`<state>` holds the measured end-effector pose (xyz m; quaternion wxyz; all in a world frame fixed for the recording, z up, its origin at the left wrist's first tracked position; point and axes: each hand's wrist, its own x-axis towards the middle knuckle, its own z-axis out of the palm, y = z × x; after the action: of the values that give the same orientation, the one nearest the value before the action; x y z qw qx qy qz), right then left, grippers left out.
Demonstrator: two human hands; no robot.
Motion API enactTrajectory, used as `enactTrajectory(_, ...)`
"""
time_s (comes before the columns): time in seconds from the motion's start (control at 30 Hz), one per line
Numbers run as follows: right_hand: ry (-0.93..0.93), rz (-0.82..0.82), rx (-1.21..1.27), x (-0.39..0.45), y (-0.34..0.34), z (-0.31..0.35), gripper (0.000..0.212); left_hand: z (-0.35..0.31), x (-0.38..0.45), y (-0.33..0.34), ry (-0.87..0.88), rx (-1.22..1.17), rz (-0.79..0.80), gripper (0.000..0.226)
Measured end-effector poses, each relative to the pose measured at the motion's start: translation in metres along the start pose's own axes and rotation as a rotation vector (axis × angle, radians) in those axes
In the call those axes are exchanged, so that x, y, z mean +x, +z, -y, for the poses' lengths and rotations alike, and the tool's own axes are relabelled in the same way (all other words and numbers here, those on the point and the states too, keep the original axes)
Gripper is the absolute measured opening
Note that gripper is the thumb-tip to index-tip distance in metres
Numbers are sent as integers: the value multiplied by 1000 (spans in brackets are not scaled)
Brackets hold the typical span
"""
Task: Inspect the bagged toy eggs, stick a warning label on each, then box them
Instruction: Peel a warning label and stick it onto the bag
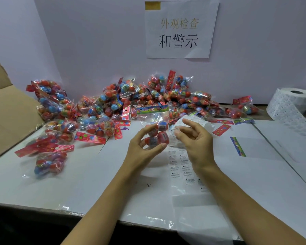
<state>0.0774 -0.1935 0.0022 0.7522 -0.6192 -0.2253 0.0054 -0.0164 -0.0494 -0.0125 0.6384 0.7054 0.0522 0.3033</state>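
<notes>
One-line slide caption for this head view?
Left hand holds a bag of toy eggs above the warning-label strip; right hand alongside, unprocessed bags piled behind.

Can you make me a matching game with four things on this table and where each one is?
Things:
1. bag of toy eggs
2. roll of labels
3. cardboard box
4. paper sign

Places:
A. on the wall at the back
B. at the far left edge
C. held in the left hand
D. at the far right edge

Pairs: 1-C, 2-D, 3-B, 4-A
</notes>
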Motion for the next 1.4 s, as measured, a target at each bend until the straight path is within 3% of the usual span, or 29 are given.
enactTrajectory(0.57, -134, 60, -82, -16, 10, 0, 75, -8, -1, 2, 106, 36, -39, 54)
enactTrajectory(1.1, -191, 47, -131, -20, 15, -5, 57, 3, 2, 4, 176, 142, -185, 52)
enactTrajectory(1.4, -235, 8, -127, -21, 14, -4, 53, 3, 1, 5, 183, 188, -182, 54)
